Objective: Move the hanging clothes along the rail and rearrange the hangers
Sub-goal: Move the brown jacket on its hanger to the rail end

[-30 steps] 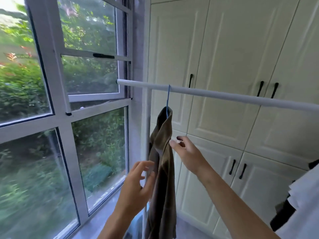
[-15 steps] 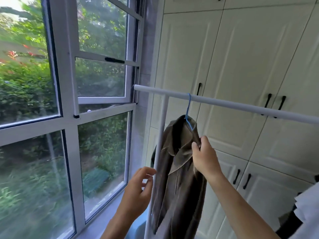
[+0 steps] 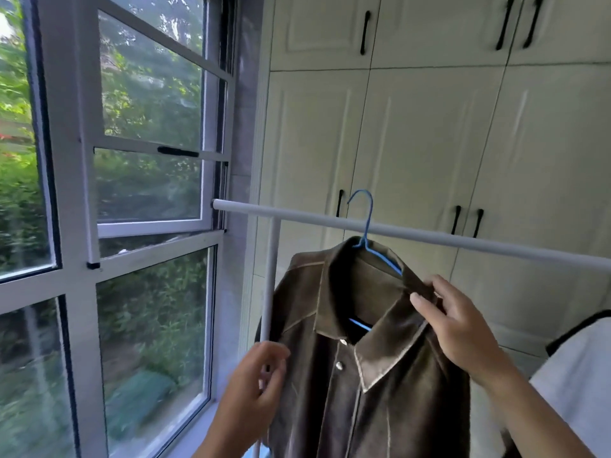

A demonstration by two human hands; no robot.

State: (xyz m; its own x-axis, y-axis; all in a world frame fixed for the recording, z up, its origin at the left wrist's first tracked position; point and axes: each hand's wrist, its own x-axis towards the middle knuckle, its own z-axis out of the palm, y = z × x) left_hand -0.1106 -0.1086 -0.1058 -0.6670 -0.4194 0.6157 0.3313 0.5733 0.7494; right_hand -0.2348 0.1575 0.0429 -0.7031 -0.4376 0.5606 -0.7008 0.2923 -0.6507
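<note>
The brown suede-look jacket with pale piping now faces the camera front-on, where 1 second ago it hung edge-on as a narrow fold, so the garment has been swung round. It sits on a thin blue wire hanger. The hook now rises above the white metal rail and seems to stand in front of it, not over it, so I judge that the hanger has been lifted off, though the angle leaves some doubt.

The right hand has moved from open air beside the jacket to its right shoulder, and its fingers are closed round the collar and shoulder seam there, apparently carrying the weight. The left hand stays low beside the white upright post, blurred, fingers half curled and gripping nothing that I can see; whether it brushes the jacket's left sleeve I cannot tell.

For the task this means 1 garment is free to be shifted. A white garment with black trim shows at the right edge, so a new place further along the rail looks likely. The hook must be set back over the rail squarely.
</note>
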